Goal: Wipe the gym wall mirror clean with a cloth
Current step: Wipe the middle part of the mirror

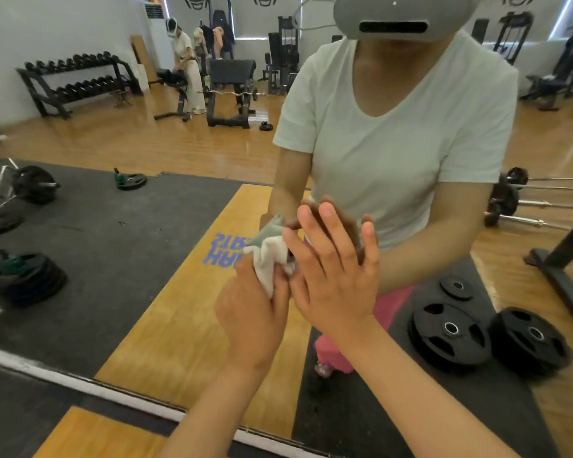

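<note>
Wooden gym flooring and dark rubber mats fill the large gym wall mirror in front of you, and its pale lower frame strip runs slantwise below your wrists. Your left hand is up before the glass with its fingers curled round a crumpled white cloth. The cloth bunches out above those fingers, and a greyish-green fold shows right above it; you cannot tell whether that is cloth or its reflection. Your right hand is just beside the left, flat with its back to you. Its fingers are straight and slightly spread, holding nothing, and the index finger lies against the cloth. The tips of those fingers meet their dark reflection, so they are at or very near the glass. Behind your fingers the mirror shows you in a white short-sleeved T-shirt and pink trousers. To the right of your right fingers and lower lie two black round weight plates with a smaller one above them. Further right, at fingertip height, rest chrome barbells. Far above and left of your left fingers stands a black two-tier dumbbell rack, with another person in pale clothes bent over a bench near it.
</note>
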`<state>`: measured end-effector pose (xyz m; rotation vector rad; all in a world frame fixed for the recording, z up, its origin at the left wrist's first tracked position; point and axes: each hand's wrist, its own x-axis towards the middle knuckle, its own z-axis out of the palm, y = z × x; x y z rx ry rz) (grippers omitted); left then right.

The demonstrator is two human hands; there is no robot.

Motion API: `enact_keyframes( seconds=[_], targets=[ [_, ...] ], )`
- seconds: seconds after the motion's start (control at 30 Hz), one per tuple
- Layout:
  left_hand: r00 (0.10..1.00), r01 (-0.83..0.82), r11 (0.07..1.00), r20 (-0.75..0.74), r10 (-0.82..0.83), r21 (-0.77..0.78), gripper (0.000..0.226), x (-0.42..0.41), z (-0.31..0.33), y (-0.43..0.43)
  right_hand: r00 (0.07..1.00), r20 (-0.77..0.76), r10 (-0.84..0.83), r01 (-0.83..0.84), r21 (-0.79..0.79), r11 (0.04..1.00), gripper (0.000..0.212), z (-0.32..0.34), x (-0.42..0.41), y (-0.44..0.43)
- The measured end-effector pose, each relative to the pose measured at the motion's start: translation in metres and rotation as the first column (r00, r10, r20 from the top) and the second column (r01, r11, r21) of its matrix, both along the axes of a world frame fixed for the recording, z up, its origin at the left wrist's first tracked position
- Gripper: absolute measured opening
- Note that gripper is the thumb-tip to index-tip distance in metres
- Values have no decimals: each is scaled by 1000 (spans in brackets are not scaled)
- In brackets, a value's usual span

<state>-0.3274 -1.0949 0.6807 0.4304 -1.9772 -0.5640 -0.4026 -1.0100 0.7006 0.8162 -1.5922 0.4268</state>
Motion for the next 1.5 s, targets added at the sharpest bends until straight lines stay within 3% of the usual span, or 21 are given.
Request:
enact_keyframes(
  seconds=[0.17,0.27,0.33,0.4,0.47,0.57,0.67,0.73,0.83,0.9,1.0,1.17,1.3,1.4,1.5],
  targets=[
    [993,-119,992,-21,118,-50,36,7,2,-32,1000,-7,-14,14,27,1000,40,-4,-1,3],
    [952,-298,940,-19,305,163,42,14,8,-67,1000,-19,-25,25,24,999,49,-4,-2,2],
    [919,-348,845,-32,394,406,44,18,11,-93,1000,-20,-25,25,17,1000,50,-4,-1,1],
    [909,-222,737,-137,393,638,47,20,15,-112,999,-16,-30,31,25,999,51,-5,-1,1],
    [905,-136,693,-197,378,708,44,20,17,-120,999,-11,-41,41,29,999,52,-3,-1,1],
    [910,-137,724,-202,361,676,36,20,19,-114,998,-3,-59,59,28,998,51,-1,1,1],
    [953,-140,821,-151,264,553,31,21,23,-93,998,43,-40,39,23,999,48,2,3,2],
    [985,-91,907,-98,143,410,20,22,22,-80,992,127,-3,6,-25,1000,50,4,12,-2],
    [999,-22,993,26,19,113,24,26,18,-85,959,271,82,-40,-158,987,39,8,38,-22],
    [995,-3,999,104,7,-39,31,28,21,-99,950,282,131,-91,-150,985,30,10,53,-42],
    [992,-25,992,119,39,-122,34,33,25,-120,949,259,180,-167,-72,983,26,10,65,-74],
    [991,-117,991,61,120,-62,34,45,20,-174,934,288,209,-215,-12,977,35,8,77,-124],
    [958,-286,937,64,279,201,35,58,19,-233,940,257,222,-235,18,972,41,13,76,-166],
    [921,-374,842,55,385,389,45,67,16,-278,982,174,74,-86,61,994,48,5,61,-190],
    [933,-333,838,22,360,431,42,69,15,-299,997,44,-60,56,75,996,51,-7,49,-200]
  ],
)
